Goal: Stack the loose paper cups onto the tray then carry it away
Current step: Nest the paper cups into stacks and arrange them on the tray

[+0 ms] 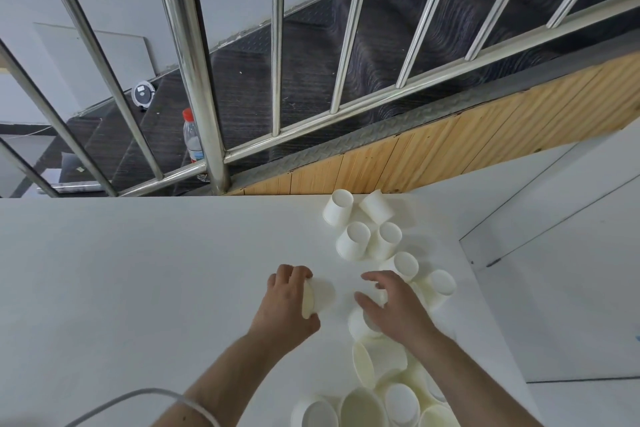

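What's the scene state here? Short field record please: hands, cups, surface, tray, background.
left hand: grips one paper cup lying on its side
right hand: fingers spread over a cup, grasp unclear
loose cups: scattered on the right, some upside down, some tipped over
surface: white table
tray: none visible
background: metal railing, plastic bottle with red cap behind it
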